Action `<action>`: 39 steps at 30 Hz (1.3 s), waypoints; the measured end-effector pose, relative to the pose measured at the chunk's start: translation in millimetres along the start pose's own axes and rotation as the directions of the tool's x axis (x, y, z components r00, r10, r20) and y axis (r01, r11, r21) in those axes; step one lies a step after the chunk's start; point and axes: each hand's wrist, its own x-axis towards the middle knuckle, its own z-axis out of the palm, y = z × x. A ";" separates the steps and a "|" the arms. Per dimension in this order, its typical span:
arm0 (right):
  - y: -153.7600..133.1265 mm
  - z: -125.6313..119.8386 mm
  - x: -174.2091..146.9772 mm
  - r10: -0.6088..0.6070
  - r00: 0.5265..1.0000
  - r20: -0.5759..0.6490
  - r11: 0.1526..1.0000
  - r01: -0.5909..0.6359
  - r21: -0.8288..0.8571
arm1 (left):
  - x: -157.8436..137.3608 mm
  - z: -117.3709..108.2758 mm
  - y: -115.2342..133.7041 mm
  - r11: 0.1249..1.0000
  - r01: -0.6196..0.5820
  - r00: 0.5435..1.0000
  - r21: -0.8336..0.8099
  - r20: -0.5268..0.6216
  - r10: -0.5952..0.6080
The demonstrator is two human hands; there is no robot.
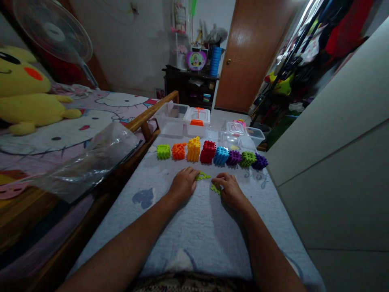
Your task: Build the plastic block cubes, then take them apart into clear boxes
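With each green interlocking tile pinched at its edge on the cloth before the row of assembled cubes [209,153], left hand [183,184] on one tile [202,176], right hand [230,189] on the other [215,188], we align slots squarely before pressing.

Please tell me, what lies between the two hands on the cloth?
In the head view, between the left hand and the right hand lie two green lattice pieces, each touched by one hand; otherwise bare light cloth.

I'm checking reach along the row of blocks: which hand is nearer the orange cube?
Left. The left hand lies just below the orange cube; the right hand sits further right, below the blue and purple cubes.
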 end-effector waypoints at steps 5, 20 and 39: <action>1.3 -3.6 -1.1 0.053 0.998 0.026 0.998 -0.052 -0.032 | -0.6 -3.0 1.3 0.983 0.135 0.991 0.124 0.006 -0.137; -1.5 -16.4 4.9 0.102 0.995 -0.005 0.992 -0.101 0.071 | -3.1 1.6 3.8 0.995 -0.070 0.995 -0.076 0.068 0.075; -10.3 -1.1 6.2 0.087 0.994 -0.063 0.996 -0.087 0.004 | -4.3 -1.4 1.2 0.995 -0.042 0.998 -0.090 0.050 0.046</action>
